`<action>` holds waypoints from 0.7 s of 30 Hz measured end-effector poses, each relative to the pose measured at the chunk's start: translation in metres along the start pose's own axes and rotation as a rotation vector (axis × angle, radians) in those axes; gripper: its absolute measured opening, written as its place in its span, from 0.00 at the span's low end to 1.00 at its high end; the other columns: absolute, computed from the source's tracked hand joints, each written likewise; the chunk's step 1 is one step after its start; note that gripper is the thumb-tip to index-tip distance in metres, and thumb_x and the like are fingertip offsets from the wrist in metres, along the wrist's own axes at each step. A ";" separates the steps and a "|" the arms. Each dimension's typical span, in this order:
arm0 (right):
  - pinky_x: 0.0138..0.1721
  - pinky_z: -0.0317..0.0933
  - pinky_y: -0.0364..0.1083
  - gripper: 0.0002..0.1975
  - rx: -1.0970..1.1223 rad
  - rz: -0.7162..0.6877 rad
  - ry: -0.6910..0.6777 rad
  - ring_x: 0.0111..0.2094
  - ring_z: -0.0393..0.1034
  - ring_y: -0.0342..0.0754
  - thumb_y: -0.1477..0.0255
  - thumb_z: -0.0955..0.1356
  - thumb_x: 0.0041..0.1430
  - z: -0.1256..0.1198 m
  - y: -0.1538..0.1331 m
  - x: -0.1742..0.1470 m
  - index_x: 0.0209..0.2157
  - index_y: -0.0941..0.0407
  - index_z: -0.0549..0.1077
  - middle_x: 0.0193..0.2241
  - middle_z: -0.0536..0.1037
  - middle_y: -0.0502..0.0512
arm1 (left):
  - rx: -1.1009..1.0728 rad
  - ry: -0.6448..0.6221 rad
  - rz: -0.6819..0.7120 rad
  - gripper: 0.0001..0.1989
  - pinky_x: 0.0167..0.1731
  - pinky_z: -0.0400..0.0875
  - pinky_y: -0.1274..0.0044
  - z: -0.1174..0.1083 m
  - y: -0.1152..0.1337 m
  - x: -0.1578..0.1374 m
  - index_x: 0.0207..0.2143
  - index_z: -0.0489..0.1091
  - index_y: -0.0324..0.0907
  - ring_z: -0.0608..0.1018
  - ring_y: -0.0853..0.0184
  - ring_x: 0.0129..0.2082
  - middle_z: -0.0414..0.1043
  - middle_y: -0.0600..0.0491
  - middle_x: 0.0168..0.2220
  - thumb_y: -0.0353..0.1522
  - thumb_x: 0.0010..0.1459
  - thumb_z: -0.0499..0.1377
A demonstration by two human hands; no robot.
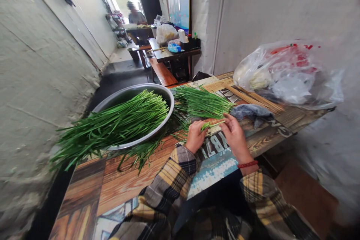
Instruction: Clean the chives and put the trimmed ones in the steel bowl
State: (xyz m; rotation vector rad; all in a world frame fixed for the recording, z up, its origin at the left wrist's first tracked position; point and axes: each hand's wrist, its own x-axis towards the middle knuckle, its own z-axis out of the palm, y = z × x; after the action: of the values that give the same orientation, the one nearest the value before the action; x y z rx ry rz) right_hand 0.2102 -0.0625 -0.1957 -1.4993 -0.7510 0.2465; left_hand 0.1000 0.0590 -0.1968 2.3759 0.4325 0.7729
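Note:
My left hand is closed around a few garlic chives, their pale stem ends pointing right. At those ends, the fingers of my right hand pinch the stems; a red beaded bracelet circles that wrist. Just beyond both hands lies a loose pile of garlic chives on the table. To the left, a large metal basin holds a thick heap of chives, with their leaf tips hanging over its left rim. Some loose leaves are scattered below the basin.
A grey rag lies right of the pile, beside wooden chopsticks. Clear plastic bags rest at the table's right end. Farther back stands another table with bags on it, and a person sits beyond.

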 end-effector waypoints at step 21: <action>0.39 0.68 0.50 0.31 -0.209 -0.083 -0.059 0.33 0.73 0.50 0.68 0.68 0.54 0.013 -0.011 -0.005 0.59 0.55 0.60 0.33 0.77 0.54 | 0.080 -0.046 -0.013 0.10 0.37 0.60 0.75 -0.001 0.004 -0.003 0.26 0.64 0.42 0.68 0.66 0.34 0.68 0.53 0.29 0.30 0.61 0.52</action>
State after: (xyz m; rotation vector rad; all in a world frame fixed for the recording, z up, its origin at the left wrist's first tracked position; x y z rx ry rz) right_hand 0.1959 -0.0558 -0.1876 -1.6594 -0.9061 0.1532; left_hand 0.0975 0.0552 -0.1948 2.4572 0.4674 0.7054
